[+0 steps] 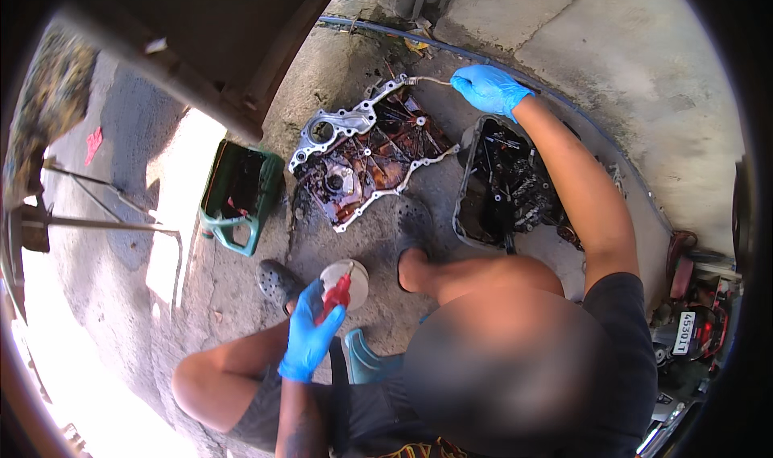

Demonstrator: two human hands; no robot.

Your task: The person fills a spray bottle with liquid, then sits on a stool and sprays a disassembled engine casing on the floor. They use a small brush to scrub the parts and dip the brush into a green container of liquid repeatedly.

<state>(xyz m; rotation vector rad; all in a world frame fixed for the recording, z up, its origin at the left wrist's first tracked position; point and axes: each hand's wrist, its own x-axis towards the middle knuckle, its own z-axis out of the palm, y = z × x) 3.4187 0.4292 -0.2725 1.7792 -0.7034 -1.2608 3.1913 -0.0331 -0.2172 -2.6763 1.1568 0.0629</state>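
My left hand (310, 332), in a blue glove, grips a small red object with a narrow pale tip (336, 298); its exact kind is unclear. Behind it on the concrete stands a round whitish container (361, 284). My right hand (490, 88), gloved in blue too, is closed around the end of a slim pale tool, seemingly a brush (433, 80). Its far end meets the upper corner of an aluminium engine cover (351, 122). That cover lies inner side up, its ribbed inside coated with dark oil.
Left of the cover sits a cut-open green plastic jug (241, 231) with dark contents. A black oily pan (457, 207) holding bolts stands below my right forearm. My clogs (279, 282), a teal stool (369, 361), a blue hose (386, 30) and a parked motorcycle (694, 331) surround the spot.
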